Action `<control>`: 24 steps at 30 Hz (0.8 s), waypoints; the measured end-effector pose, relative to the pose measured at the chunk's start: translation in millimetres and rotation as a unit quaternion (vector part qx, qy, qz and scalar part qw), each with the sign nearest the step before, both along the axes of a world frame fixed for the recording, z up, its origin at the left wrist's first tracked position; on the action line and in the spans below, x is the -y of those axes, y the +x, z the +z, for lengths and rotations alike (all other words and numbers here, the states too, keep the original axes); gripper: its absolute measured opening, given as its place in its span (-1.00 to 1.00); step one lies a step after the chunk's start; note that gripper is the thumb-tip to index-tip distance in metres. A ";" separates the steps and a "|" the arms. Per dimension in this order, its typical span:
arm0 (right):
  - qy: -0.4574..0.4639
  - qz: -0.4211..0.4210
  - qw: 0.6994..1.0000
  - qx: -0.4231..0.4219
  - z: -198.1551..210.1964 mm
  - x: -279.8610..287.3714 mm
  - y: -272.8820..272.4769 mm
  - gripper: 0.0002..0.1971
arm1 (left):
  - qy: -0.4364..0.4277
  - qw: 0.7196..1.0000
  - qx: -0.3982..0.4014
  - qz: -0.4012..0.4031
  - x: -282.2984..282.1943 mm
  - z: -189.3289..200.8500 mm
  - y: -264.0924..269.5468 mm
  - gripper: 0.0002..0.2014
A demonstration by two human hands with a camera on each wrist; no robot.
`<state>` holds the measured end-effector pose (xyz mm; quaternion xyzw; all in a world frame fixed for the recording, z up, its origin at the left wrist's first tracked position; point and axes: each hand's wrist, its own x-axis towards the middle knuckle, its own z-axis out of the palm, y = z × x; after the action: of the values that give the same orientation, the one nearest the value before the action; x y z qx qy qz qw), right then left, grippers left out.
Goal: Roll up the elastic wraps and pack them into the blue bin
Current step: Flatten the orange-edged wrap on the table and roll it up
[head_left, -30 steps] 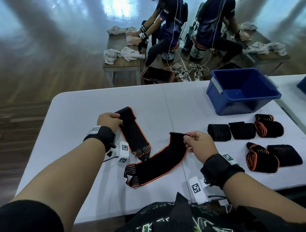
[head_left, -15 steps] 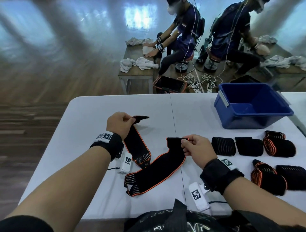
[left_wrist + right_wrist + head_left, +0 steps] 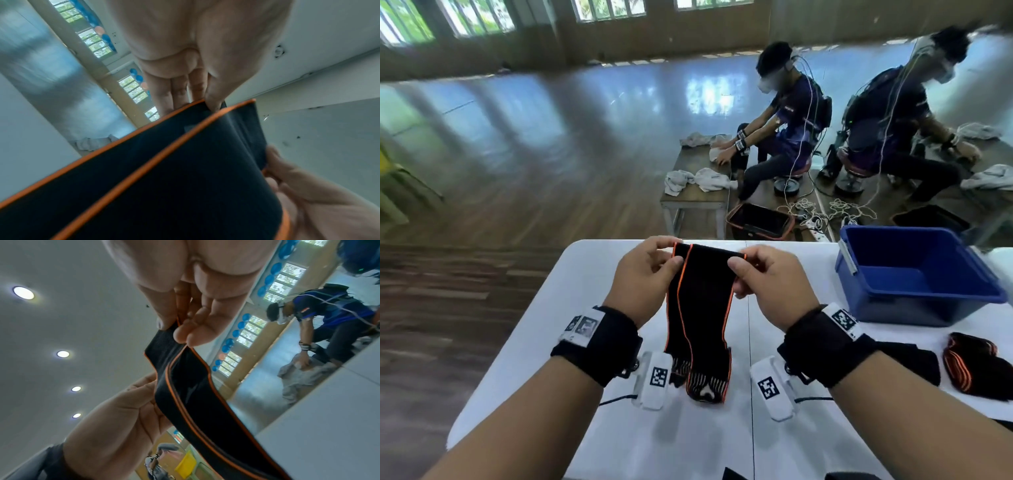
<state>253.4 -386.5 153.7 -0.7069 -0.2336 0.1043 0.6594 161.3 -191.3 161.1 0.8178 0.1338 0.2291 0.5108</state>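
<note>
1. Here, the left hand and right hand are each pinching a top corner of the black wrap, which is hanging doubled above the white table.
2. Likely, the two layers are slipping apart unless pinched evenly, spoiling the roll.
3. The blue bin is waiting far right; rolled wraps are lying near right; a wooden floor is stretching beyond.
</note>
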 end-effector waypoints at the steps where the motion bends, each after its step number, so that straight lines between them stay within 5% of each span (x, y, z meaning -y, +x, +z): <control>1: 0.007 -0.004 1.000 0.007 7.9 -1.4 1.3 -0.92 | -0.009 1.000 0.011 -0.015 6.4 7.6 -2.7 -0.73; 13: 0.034 -0.023 0.996 0.076 40.1 13.4 3.4 -0.76 | -0.096 0.992 0.056 -0.064 45.4 53.8 -19.0 -0.63; 20: 0.054 -0.047 0.994 0.077 45.9 17.5 1.3 -0.80 | -0.146 0.982 0.084 -0.084 63.2 58.0 -23.1 -0.77; 24: 0.057 -0.053 0.994 0.079 49.7 19.7 -0.7 -0.82 | -0.077 0.987 0.134 -0.031 74.3 55.6 -22.2 -0.82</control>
<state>252.7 -406.1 203.4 -0.6859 -0.2528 -0.0007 0.6824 139.1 -265.6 216.7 0.7412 0.0561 0.3100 0.5927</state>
